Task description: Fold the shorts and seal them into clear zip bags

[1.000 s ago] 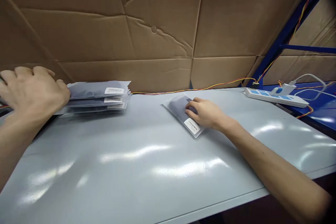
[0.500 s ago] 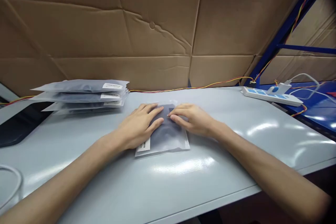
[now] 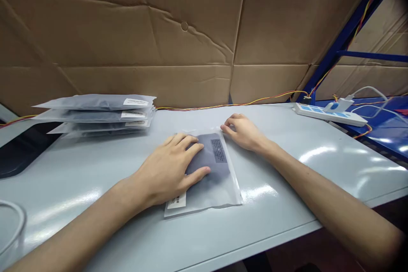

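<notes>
A frosted plastic bag with a dark flat item inside lies on the table in front of me. Small dark print shows on a label at its right, and a white barcode sticker is at its near left corner. My left hand rests on the bag's left half, fingers spread, hiding part of it. At the far right corner of the bag, my right hand has its thumb and forefinger closed on the edge.
Several similar filled bags are stacked at the back left, beside a black flat object. A white power strip with a plugged-in charger lies at the back right. Cardboard stands behind the table; a white cable loops at left.
The bag has slid nearer to me, with my left hand on it. My right hand has moved from the printed label to the far right corner, uncovering the label.
</notes>
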A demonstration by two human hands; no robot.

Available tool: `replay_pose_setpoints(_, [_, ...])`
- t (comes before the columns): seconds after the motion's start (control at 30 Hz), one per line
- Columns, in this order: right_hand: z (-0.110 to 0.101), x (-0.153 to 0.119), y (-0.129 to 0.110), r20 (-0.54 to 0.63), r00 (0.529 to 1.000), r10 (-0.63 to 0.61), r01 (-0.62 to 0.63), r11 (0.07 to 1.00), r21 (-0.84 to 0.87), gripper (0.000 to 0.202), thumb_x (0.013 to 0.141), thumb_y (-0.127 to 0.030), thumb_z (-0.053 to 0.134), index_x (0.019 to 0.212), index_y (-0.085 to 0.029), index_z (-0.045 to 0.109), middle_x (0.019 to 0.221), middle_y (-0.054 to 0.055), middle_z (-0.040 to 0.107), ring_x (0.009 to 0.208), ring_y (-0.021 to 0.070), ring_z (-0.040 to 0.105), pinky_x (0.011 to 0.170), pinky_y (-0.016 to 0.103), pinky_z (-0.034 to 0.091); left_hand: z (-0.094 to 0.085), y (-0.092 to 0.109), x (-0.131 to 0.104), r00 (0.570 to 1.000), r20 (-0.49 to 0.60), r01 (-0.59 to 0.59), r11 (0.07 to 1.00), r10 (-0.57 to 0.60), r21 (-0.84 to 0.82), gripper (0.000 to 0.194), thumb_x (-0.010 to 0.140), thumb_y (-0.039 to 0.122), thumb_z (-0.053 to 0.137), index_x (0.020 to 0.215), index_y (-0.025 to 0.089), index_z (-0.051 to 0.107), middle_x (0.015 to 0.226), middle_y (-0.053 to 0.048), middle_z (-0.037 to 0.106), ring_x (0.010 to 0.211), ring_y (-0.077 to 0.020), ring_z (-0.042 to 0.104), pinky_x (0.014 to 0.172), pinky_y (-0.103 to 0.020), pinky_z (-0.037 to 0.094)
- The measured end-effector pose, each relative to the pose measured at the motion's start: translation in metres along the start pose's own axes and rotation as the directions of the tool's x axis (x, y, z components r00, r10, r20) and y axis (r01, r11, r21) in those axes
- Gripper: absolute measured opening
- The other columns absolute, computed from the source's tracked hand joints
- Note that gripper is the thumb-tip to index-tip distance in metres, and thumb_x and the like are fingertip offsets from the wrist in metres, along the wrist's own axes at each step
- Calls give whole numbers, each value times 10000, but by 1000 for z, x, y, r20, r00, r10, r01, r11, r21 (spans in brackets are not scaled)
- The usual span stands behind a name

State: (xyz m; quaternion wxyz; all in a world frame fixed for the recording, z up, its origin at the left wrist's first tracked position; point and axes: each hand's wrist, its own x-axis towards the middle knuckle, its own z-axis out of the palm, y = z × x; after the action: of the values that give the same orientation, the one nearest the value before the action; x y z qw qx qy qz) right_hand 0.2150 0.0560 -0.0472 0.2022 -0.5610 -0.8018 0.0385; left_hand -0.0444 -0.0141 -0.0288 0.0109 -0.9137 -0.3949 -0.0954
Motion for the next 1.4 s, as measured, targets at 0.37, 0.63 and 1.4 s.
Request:
replay_pose_setpoints(0.37, [7, 2, -1, 4, 999, -36, 36, 999, 41, 320, 1019, -348, 479, 987, -179, 749, 1133, 111, 735, 1136, 259, 622, 1007, 369, 461, 2, 5, -2, 992, 102, -70, 992, 80, -104, 776, 941, 701, 467, 1591, 287, 373, 1661, -84, 347, 1529, -383, 303, 1245, -613, 267])
replay_pose_setpoints(0.63, [6, 2, -6, 7, 1000, -7, 7, 997, 72, 305, 1016, -327, 485, 956, -180, 745, 1120, 116, 732, 1093, 243, 649, 1000, 349, 472, 3, 4, -3, 984, 143, -98, 991, 109, -87, 839, 925, 742, 447, 1609, 270, 330, 1688, -87, 277, 1562, -375, 211, 1273, -623, 180])
replay_pose_setpoints(1.4, [2, 1, -11, 2, 1000, 17, -17, 1000, 10, 245, 974, -303, 535, 918, -177, 737, 1121, 124, 723, 1131, 264, 628, 1000, 354, 459, 5, 12, -1, 991, 98, -84, 996, 88, -44, 741, 958, 689, 435, 1596, 321, 354, 1667, -69, 342, 1529, -367, 309, 1257, -615, 234])
